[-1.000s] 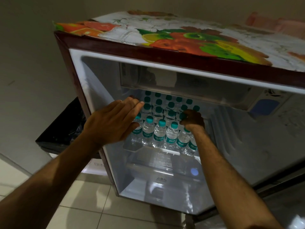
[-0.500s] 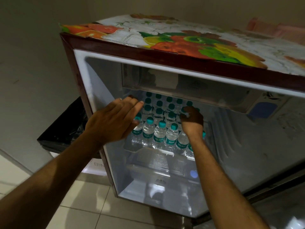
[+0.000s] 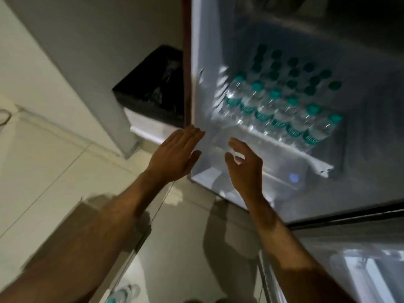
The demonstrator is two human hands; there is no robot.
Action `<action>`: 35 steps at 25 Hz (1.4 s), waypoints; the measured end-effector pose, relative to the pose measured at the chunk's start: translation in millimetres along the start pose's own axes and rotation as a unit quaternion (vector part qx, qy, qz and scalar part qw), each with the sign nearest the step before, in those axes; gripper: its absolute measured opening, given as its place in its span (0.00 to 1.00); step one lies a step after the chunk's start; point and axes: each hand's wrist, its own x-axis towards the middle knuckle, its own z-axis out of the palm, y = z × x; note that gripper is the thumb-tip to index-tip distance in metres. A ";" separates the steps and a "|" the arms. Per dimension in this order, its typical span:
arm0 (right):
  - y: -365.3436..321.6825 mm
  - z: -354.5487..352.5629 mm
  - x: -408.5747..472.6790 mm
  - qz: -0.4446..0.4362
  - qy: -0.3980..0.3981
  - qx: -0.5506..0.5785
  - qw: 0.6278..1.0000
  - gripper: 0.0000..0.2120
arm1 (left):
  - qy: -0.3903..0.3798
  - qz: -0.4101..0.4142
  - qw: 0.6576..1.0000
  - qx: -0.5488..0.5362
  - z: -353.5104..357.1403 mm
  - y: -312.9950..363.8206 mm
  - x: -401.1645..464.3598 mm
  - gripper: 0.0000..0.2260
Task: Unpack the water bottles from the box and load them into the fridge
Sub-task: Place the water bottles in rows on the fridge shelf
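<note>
The small fridge (image 3: 196, 62) stands open, and several clear water bottles (image 3: 282, 110) with teal caps fill its upper shelf (image 3: 284, 147) in rows. My left hand (image 3: 175, 154) hovers empty, fingers straight, at the fridge's lower left front edge. My right hand (image 3: 244, 165) is just in front of the opening below the shelf, fingers loosely spread, holding nothing. Neither hand touches a bottle. One more bottle (image 3: 122, 294) lies low at the bottom edge of the view, partly hidden by what looks like a cardboard flap (image 3: 72, 232).
A bin with a black liner (image 3: 153, 88) stands against the wall left of the fridge. The fridge door (image 3: 360, 259) hangs open at lower right. Tiled floor (image 3: 43, 149) spreads to the left. The picture is blurred.
Both hands have pulled back out of the fridge, off the bottles, to its lower front. The view has tilted sharply down and the fridge top is out of sight.
</note>
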 end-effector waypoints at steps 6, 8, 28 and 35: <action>72.1 79.0 -108.8 0.056 -0.175 -0.033 0.982 0.18 | -0.194 -0.132 0.971 -0.047 20.4 -6.7 -225.5 0.20; 104.4 112.1 -150.0 0.074 -0.251 -0.053 0.964 0.19 | -0.252 -0.177 0.950 -0.055 24.8 -5.3 -290.9 0.20; 257.3 307.1 -403.5 -0.217 -0.601 -0.261 0.724 0.33 | -0.428 -0.408 0.806 0.031 89.2 32.8 -578.0 0.18; 260.2 253.8 -354.8 -0.174 -0.487 -0.204 0.831 0.21 | -0.418 -0.354 0.837 0.012 95.1 27.9 -518.1 0.19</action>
